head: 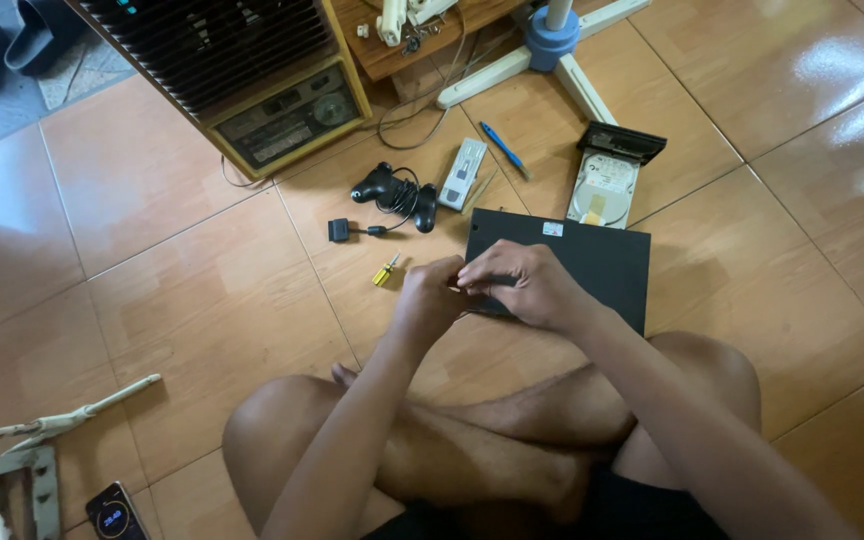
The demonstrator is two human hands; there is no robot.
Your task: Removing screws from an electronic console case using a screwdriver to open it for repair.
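I sit cross-legged on a tiled floor. My left hand (428, 297) and my right hand (522, 283) meet at the near left edge of a flat black laptop (592, 258) lying closed on the floor. Both hands have their fingers curled around something small between them; it is too hidden to tell what. A small yellow-handled screwdriver (385, 270) lies on the floor just left of my left hand.
Beyond the laptop lie a hard drive (600, 190) with a black caddy (620, 142), a blue pen (503, 148), a grey flat device (463, 172) and a black game controller (392, 192) with cable. A wooden speaker box (252, 80) and fan base (550, 45) stand farther back. A phone (114, 514) lies near left.
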